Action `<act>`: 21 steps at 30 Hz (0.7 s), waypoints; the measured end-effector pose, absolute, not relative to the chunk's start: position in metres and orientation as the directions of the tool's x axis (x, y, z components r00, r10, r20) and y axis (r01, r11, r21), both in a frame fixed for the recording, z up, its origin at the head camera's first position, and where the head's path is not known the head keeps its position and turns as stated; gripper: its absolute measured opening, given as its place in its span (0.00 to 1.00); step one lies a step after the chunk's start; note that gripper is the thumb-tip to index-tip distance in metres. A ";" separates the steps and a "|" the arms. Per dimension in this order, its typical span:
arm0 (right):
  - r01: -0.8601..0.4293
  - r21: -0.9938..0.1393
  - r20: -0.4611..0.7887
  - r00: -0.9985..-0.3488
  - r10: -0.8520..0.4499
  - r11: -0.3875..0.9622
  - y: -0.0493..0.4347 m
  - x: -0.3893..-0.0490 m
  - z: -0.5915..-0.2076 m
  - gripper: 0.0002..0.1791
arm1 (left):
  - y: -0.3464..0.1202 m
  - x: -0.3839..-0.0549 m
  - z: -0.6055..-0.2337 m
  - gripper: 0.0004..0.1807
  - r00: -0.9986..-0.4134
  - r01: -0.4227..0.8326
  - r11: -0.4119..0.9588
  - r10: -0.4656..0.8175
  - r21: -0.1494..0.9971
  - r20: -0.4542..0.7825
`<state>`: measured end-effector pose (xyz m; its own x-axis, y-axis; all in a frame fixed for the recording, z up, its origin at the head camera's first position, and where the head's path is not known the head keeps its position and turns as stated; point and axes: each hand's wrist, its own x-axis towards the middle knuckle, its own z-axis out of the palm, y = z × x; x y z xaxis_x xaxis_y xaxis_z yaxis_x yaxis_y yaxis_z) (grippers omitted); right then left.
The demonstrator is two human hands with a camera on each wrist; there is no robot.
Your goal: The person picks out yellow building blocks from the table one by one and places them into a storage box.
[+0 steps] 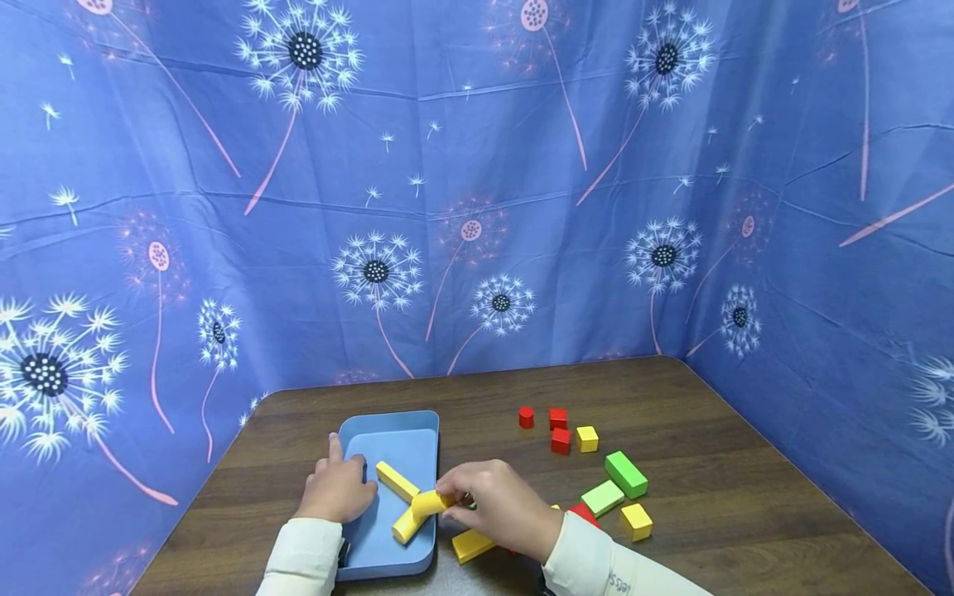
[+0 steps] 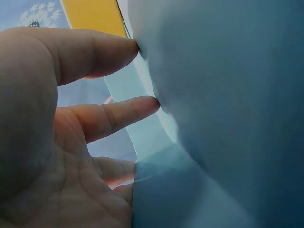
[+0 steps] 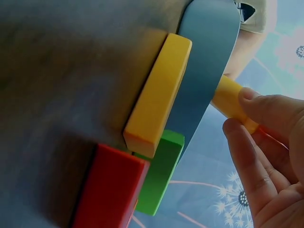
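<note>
My left hand (image 1: 337, 487) rests at the left rim of a blue tray (image 1: 402, 420). In the left wrist view its straight fingers (image 2: 118, 114) touch the tray's pale blue surface. My right hand (image 1: 501, 507) pinches a yellow cylinder block (image 1: 431, 502) between thumb and fingertips, over the tray's right side. Another yellow cylinder (image 1: 407, 526) lies in the tray, partly overlapped by the held one. Beside it in the tray is a long yellow block (image 1: 397, 481). Under and beside my right hand sit a yellow rectangular block (image 3: 159, 92), a green block (image 3: 159, 175) and a red block (image 3: 111, 185).
Further back on the wooden table (image 1: 708, 463) stand a red cylinder (image 1: 526, 417), two red cubes (image 1: 560, 440) and a yellow cube (image 1: 587, 439). To the right lie a green block (image 1: 626, 474), a light green block (image 1: 603, 498) and another yellow cube (image 1: 637, 522). A blue dandelion-print cloth (image 1: 462, 165) hangs behind.
</note>
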<state>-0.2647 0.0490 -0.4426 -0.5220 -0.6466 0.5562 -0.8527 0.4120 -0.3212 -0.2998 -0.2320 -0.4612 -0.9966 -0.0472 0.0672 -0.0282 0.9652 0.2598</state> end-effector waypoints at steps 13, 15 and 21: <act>-0.867 -0.268 0.559 -0.495 -0.665 0.420 0.041 -0.262 -0.444 0.15 | -0.231 -0.299 -0.458 0.30 -0.997 -0.019 0.965 -0.039 0.260 0.072; -0.866 -0.263 0.550 -0.497 -0.672 0.426 0.040 -0.261 -0.444 0.15 | -0.231 -0.299 -0.458 0.30 -0.997 -0.019 0.965 -0.039 0.263 0.072; -0.865 -0.248 0.533 -0.498 -0.684 0.436 0.038 -0.262 -0.447 0.17 | -0.231 -0.300 -0.460 0.30 -0.996 -0.026 0.964 -0.046 0.263 0.072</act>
